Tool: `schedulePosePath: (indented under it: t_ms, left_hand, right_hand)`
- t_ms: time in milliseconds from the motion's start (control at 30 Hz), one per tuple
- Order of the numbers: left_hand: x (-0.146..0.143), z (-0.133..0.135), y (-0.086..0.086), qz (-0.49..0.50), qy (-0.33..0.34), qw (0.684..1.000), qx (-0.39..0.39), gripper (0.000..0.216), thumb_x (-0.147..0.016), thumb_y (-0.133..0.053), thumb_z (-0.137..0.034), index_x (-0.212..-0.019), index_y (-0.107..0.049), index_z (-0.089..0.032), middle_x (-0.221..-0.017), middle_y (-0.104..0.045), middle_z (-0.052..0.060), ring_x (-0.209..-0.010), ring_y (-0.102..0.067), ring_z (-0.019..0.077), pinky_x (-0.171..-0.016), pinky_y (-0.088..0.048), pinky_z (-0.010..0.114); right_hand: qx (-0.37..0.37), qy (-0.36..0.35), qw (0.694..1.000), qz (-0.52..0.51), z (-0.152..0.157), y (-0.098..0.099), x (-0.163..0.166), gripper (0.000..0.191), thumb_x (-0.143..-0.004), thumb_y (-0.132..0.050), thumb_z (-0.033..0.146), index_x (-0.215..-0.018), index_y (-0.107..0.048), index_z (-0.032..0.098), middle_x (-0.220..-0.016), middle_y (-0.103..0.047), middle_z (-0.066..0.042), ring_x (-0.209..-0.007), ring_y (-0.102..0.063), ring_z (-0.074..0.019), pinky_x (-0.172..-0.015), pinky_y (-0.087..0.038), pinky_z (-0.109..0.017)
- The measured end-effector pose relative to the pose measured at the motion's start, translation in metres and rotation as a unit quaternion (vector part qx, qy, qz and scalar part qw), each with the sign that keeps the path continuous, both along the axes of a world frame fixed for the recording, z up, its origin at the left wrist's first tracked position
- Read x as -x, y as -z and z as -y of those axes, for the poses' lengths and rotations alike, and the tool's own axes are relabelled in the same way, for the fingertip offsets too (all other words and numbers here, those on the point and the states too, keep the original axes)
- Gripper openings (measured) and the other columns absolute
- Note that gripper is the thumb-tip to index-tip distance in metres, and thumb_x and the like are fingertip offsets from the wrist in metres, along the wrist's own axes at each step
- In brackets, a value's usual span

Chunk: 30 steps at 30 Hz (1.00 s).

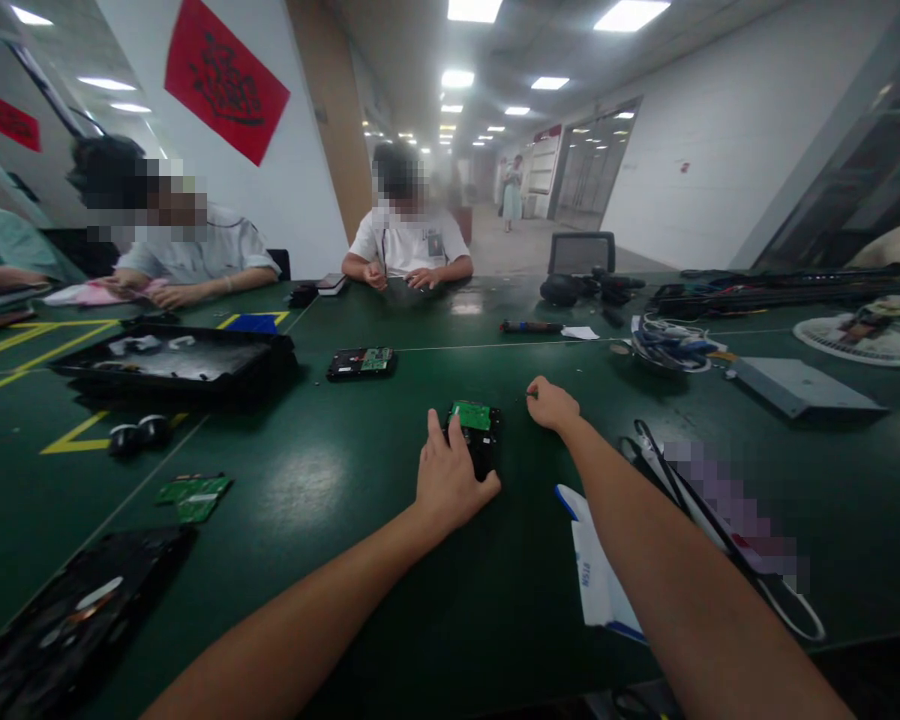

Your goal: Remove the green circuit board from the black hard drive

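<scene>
A black hard drive (478, 432) with a green circuit board on top lies on the dark green table (330, 480) in front of me. My left hand (448, 478) lies over its near left side, fingers pressed around the casing. My right hand (551, 405) rests on the table just right of the drive, fingers curled in a pinch around a small dark thing I cannot make out.
A second hard drive (361, 362) lies farther back. A black tray (172, 360) sits at left, loose green boards (195, 493) nearer. A screwdriver (529, 326), cable bundle (671, 345) and grey box (802, 387) lie at right. Two people sit across the table.
</scene>
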State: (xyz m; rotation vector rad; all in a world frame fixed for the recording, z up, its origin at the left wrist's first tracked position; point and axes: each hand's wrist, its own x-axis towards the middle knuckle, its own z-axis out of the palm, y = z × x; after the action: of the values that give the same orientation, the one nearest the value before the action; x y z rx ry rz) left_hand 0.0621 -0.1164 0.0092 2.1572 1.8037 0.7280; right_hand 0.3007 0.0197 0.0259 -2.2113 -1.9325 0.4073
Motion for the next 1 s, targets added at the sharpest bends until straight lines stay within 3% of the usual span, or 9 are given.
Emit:
schedulePosePath:
  t_ms: [167,333,733,900,1000]
  left_hand:
    - [0.015,-0.017,-0.005,0.007,-0.040,0.999,0.012,0.101,-0.077,-0.071,-0.053,-0.156,-0.023,-0.010,-0.169,-0.002,0.029,-0.150,-0.031,0.0506,-0.118,-0.036,0.055]
    - [0.017,-0.023,-0.003,0.012,-0.050,0.999,0.003,0.097,-0.081,-0.069,-0.056,-0.155,-0.025,-0.012,-0.170,-0.003,0.026,-0.154,-0.024,0.0490,-0.121,-0.032,0.056]
    - [-0.019,0.026,0.002,0.039,0.048,0.998,0.030,0.104,-0.078,-0.069,-0.063,-0.160,-0.023,-0.019,-0.174,0.010,0.016,-0.155,0.003,0.0547,-0.123,-0.020,0.071]
    - [-0.030,0.042,-0.003,0.038,0.096,0.994,0.039,0.099,-0.083,-0.066,-0.060,-0.161,-0.022,-0.018,-0.174,0.007,0.016,-0.157,0.001,0.0514,-0.124,-0.022,0.069]
    - [-0.029,0.039,-0.008,0.035,0.103,0.994,0.026,0.092,-0.087,-0.062,-0.056,-0.161,-0.022,-0.018,-0.174,-0.002,0.017,-0.159,-0.008,0.0461,-0.126,-0.024,0.063]
  right_hand:
    - [0.018,-0.019,1.000,-0.014,0.003,-0.006,-0.004,0.035,-0.099,-0.055,0.035,-0.134,-0.057,0.031,-0.130,-0.069,-0.007,-0.115,-0.066,-0.0260,-0.090,-0.050,-0.037]
    - [0.012,-0.028,0.999,-0.015,0.006,-0.007,-0.004,0.030,-0.101,-0.052,0.037,-0.129,-0.061,0.031,-0.130,-0.069,-0.005,-0.114,-0.064,-0.0253,-0.088,-0.050,-0.037]
    - [-0.014,-0.028,1.000,-0.001,0.007,0.003,-0.004,0.028,-0.102,-0.049,0.035,-0.125,-0.064,0.028,-0.127,-0.070,-0.006,-0.110,-0.065,-0.0228,-0.085,-0.048,-0.033]
    - [-0.018,-0.015,1.000,0.001,0.006,0.005,-0.004,0.028,-0.102,-0.049,0.036,-0.122,-0.065,0.023,-0.122,-0.072,-0.009,-0.110,-0.065,-0.0247,-0.085,-0.048,-0.034]
    - [-0.020,-0.006,1.000,0.006,0.006,0.004,-0.002,0.027,-0.102,-0.051,0.036,-0.119,-0.067,0.023,-0.122,-0.072,-0.010,-0.113,-0.065,-0.0258,-0.087,-0.047,-0.034]
